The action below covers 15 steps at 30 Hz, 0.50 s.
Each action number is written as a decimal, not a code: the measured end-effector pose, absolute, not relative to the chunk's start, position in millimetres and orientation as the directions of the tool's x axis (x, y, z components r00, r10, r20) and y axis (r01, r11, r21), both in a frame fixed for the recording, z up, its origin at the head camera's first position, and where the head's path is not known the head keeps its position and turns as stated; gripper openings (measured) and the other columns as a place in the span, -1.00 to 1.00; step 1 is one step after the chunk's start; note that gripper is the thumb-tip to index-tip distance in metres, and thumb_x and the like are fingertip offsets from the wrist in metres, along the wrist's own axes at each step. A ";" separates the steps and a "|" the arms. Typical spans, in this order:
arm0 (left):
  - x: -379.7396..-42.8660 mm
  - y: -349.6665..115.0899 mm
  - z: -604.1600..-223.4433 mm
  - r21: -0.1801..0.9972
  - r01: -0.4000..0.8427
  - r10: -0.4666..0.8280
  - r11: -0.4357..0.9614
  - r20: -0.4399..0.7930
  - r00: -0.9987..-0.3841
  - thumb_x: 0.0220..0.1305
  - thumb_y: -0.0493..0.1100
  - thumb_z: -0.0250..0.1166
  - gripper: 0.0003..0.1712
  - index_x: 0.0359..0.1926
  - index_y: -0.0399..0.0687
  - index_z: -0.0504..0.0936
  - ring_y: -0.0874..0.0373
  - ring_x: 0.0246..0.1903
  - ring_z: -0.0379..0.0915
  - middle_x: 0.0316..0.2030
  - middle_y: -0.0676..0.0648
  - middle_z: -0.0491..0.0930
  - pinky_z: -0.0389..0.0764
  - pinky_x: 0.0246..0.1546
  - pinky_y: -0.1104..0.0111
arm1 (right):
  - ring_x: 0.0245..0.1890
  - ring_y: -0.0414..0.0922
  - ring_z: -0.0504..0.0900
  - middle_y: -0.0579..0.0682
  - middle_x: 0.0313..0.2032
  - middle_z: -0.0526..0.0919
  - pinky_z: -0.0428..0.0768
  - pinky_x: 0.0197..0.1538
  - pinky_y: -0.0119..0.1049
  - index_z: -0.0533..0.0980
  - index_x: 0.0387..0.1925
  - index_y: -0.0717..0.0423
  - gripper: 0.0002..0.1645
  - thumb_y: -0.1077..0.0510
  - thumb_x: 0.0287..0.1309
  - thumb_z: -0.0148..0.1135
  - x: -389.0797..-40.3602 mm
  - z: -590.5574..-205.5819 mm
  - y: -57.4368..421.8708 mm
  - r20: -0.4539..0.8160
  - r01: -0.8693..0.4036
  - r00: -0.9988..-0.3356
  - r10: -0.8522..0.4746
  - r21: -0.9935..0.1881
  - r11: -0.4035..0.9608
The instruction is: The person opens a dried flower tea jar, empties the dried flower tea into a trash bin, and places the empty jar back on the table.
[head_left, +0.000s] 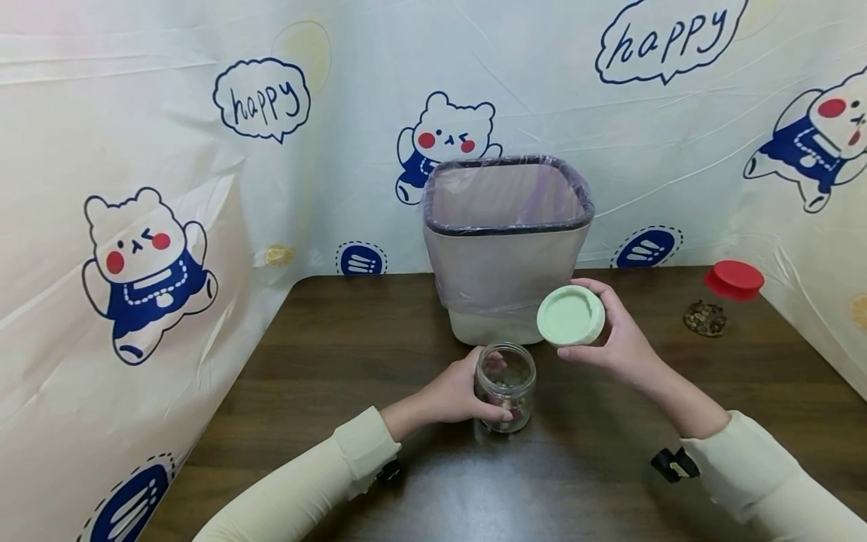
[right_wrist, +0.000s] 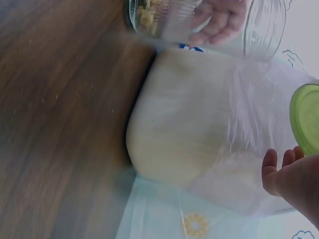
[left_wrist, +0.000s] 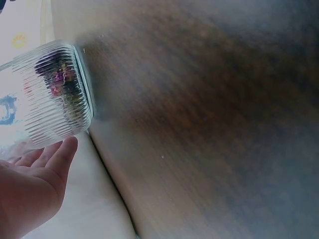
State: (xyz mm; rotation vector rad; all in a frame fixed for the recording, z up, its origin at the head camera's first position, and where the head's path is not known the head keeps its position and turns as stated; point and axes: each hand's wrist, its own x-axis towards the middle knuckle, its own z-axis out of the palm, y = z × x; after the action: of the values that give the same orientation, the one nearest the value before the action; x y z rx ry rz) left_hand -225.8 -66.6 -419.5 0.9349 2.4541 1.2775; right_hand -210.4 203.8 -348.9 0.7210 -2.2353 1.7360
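Observation:
An open, ribbed glass jar (head_left: 512, 384) stands upright on the dark wooden table. Dried bits in dark, pink and yellowish tones lie in its lower part, seen through the wall of the jar (left_wrist: 62, 84) in the left wrist view. My left hand (head_left: 459, 390) grips the jar from its left side, thumb in front and fingers behind. To the upper right of the jar's mouth, my right hand (head_left: 625, 342) holds a round pale green lid (head_left: 571, 316) by its edge, tilted and apart from the jar.
A bin (head_left: 508, 271) lined with a translucent bag stands right behind the jar. At the far right sits a clear container with a red lid (head_left: 734, 279) and dark dried contents (head_left: 705, 318). A printed cloth (head_left: 366, 150) hangs behind the table.

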 end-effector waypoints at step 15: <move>-225.4 -67.0 -418.5 0.796 0.425 0.623 0.432 0.078 -0.778 -0.09 0.01 0.59 -0.15 0.19 -0.02 0.33 0.22 0.03 0.48 0.12 -0.02 0.53 0.42 0.05 0.37 | -0.17 -0.14 0.51 0.15 -0.04 0.43 0.53 -0.12 -0.45 0.23 0.32 0.13 0.01 0.56 -0.21 0.42 -217.9 -349.0 217.0 0.447 -0.507 -0.843 -0.298 -0.846 0.165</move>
State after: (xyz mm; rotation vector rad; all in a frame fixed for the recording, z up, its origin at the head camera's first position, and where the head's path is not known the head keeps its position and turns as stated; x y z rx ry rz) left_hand -225.4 -67.0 -418.5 0.9160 2.4571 1.2653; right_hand -217.9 217.0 -349.0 0.7899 -2.2561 1.7533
